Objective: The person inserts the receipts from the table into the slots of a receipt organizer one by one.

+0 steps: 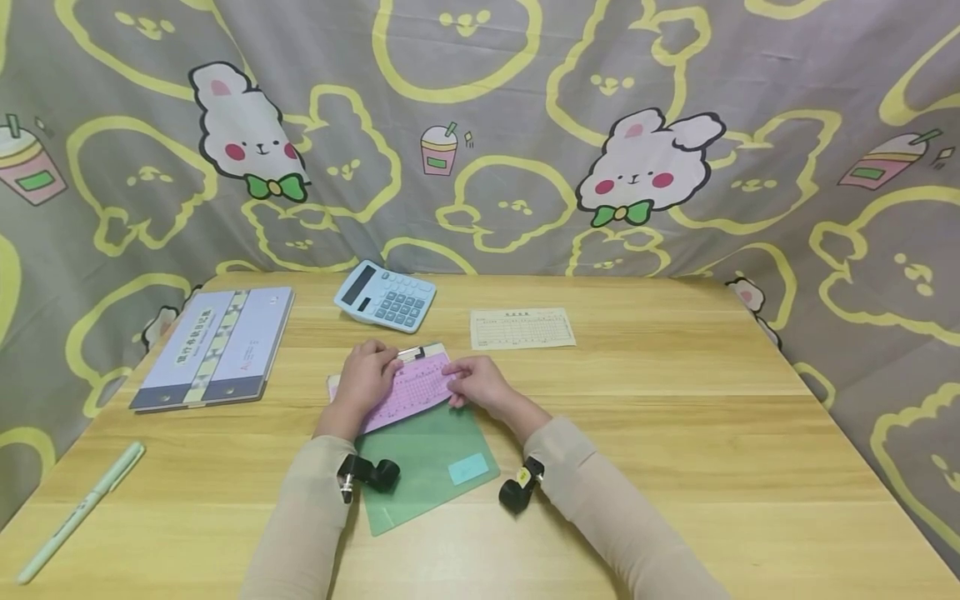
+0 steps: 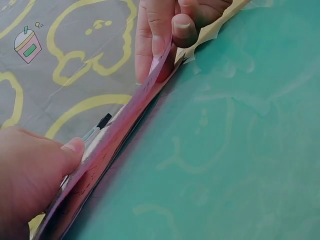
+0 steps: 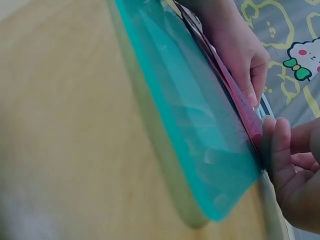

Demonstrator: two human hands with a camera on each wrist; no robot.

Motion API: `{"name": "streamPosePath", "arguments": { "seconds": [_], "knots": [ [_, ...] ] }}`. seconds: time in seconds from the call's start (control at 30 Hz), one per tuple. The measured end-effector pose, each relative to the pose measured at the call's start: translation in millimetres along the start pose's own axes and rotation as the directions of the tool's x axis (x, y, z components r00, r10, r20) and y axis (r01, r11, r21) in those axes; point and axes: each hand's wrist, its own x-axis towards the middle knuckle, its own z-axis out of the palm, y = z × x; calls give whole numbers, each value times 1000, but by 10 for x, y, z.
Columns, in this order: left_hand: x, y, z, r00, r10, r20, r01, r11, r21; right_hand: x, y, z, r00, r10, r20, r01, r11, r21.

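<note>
A pink printed form (image 1: 411, 393) lies over the top of a green clipboard (image 1: 420, 475), its lower edge slanting. My left hand (image 1: 366, 385) holds the form's left part, thumb close to the clip (image 1: 412, 354). At the form's right edge, my right hand (image 1: 483, 387) pinches the paper between thumb and fingers. In the left wrist view the pink form (image 2: 127, 117) stands slightly off the green sheet (image 2: 225, 145). The right wrist view has the right hand's fingertips (image 3: 281, 131) at the paper's edge. What lies under the form is mostly hidden.
A light blue calculator (image 1: 387, 297) sits behind the clipboard. A cream printed slip (image 1: 522, 328) lies to the back right. Over on the left are a lilac account book (image 1: 217, 346) and a pale green pen (image 1: 81, 512). A patterned curtain (image 1: 517, 125) hangs behind the table.
</note>
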Motion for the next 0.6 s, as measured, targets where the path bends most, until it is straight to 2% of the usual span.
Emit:
{"name": "streamPosePath", "arguments": {
  "seconds": [0.6],
  "knots": [
    [-2, -13, 5, 1000, 7, -12, -8, 1000, -5, 97, -55, 44, 1000, -4, -23, 4, 1000, -26]
  ]
}}
